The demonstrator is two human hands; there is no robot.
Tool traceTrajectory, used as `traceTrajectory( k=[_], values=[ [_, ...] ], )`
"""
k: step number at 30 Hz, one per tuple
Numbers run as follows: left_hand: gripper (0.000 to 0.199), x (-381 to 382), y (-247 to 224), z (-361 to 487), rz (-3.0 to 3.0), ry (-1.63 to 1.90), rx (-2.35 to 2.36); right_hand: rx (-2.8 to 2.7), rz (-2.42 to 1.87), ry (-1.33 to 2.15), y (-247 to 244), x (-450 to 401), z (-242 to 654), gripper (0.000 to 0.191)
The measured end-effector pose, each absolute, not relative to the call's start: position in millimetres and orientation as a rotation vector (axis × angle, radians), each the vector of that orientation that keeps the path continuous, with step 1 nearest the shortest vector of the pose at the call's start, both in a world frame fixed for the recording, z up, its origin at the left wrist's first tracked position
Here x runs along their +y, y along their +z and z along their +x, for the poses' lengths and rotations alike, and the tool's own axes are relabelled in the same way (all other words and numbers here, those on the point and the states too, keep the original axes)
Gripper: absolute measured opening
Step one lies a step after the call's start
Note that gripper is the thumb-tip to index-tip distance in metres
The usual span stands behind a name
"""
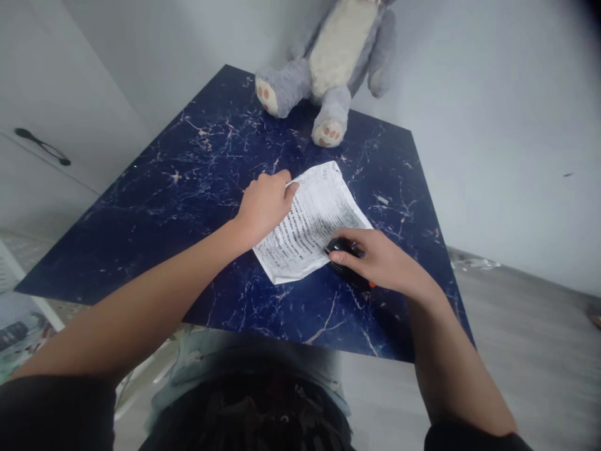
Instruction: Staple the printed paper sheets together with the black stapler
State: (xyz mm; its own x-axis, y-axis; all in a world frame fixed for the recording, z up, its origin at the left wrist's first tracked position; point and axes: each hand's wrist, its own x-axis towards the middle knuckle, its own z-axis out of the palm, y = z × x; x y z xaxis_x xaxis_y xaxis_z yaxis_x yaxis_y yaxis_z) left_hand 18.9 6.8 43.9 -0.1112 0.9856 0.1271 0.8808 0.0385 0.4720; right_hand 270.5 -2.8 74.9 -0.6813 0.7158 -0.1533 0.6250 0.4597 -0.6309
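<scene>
A creased, printed sheet of paper lies at a slant on the dark blue marble-patterned table. My left hand grips its upper left edge, with the thumb on top and the other fingers curled. At the paper's lower right edge, my right hand is closed around a black stapler-like tool with a small orange spot at its rear. The front end of this tool meets or overlaps the paper edge; exactly how they touch is hidden by my fingers.
A grey and cream plush toy sits at the table's back edge against the wall. To the left is a white cabinet with a black handle. A crumpled clear wrapper lies on the floor at right.
</scene>
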Motion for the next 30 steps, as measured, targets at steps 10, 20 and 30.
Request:
traceTrajectory(
  k=[10, 20, 30],
  values=[
    [0.034, -1, 42, 28, 1.854, 0.710, 2.139, -2.319, -1.332, 0.993, 62, -14, 248, 0.054],
    [0.035, -1, 45, 28, 1.841, 0.719, 2.174, -2.286, -1.449, 0.943, 55, -13, 245, 0.050],
    [0.037, -3, 48, 30, 1.854, 0.689, 2.144, -2.491, -1.526, 0.678, 51, -17, 235, 0.036]
  ],
)
